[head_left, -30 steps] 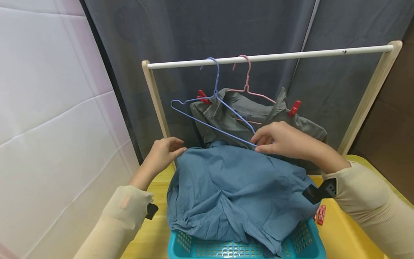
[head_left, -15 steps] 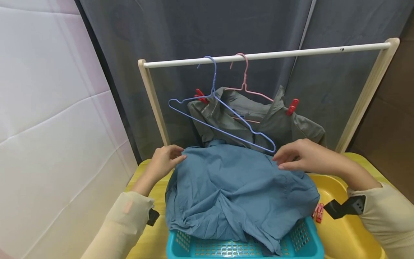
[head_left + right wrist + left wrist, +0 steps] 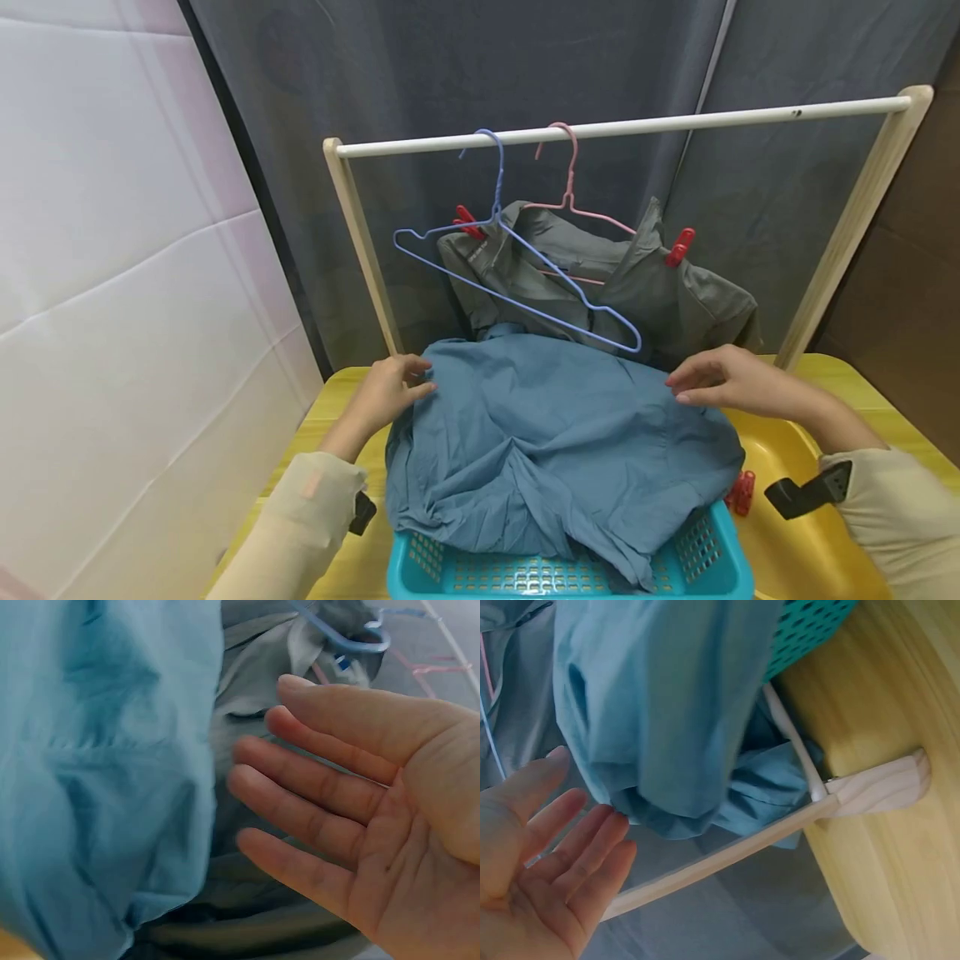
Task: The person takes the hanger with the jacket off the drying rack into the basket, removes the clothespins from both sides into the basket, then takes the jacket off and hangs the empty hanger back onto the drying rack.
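Observation:
A blue garment [image 3: 555, 433] lies heaped over the turquoise basket [image 3: 570, 579]. My left hand [image 3: 386, 392] is beside its upper left edge, fingers relaxed; in the left wrist view the palm shows nothing held. At the upper right edge of the cloth is my right hand [image 3: 731, 379], with fingers loosely bent and nothing in them in the right wrist view. Above the garment, a bare blue hanger [image 3: 517, 304] hangs tilted from the white rail [image 3: 660, 127]. Behind it a pink hanger [image 3: 572, 187] carries a grey garment [image 3: 637, 283], with red clothespins [image 3: 680, 247] at both shoulders.
A yellow tub [image 3: 795, 500] stands right of the basket, with several red clothespins [image 3: 742, 493] at its left side. The rack's wooden posts [image 3: 855, 225] rise behind on the yellow table [image 3: 341, 400]. A white panel [image 3: 127, 250] flanks the left.
My right hand has let go of the blue hanger's lower right end and moved right and down. The left hand has sunk slightly along the garment's edge.

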`<action>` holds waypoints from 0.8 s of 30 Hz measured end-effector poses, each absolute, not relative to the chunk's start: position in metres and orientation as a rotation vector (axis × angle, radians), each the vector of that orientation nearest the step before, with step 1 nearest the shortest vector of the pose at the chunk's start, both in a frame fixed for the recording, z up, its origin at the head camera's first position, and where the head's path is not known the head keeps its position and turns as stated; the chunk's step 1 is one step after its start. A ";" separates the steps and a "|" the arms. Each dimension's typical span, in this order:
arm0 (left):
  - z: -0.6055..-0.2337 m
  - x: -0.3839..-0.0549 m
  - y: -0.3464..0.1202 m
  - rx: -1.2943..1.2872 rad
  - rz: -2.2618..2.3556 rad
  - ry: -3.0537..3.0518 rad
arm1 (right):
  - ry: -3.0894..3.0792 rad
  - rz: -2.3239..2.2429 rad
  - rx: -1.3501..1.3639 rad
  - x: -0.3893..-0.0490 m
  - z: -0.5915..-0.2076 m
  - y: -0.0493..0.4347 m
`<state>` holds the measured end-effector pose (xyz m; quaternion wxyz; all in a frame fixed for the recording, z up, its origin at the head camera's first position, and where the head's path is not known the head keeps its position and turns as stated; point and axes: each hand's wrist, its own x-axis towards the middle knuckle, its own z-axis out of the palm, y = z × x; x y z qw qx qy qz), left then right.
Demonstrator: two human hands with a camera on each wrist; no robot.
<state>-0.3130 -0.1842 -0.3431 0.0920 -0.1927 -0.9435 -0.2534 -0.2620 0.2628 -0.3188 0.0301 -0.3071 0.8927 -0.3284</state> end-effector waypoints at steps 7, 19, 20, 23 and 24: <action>-0.352 -0.314 -0.188 -0.596 -0.673 -2.816 | 2.796 -1.014 -0.925 -0.276 -0.339 0.267; -0.369 -0.324 -0.197 -0.673 -0.712 -2.926 | 2.769 -0.988 -0.800 -0.290 -0.366 0.269; -0.371 -0.325 -0.197 -0.685 -0.724 -2.940 | 2.739 -0.998 -0.788 -0.291 -0.367 0.270; -0.375 -0.328 -0.198 -0.729 -0.749 -2.975 | 2.671 -1.026 -0.748 -0.292 -0.370 0.270; -0.376 -0.329 -0.197 -0.740 -0.761 -2.986 | 2.660 -1.026 -0.744 -0.292 -0.371 0.270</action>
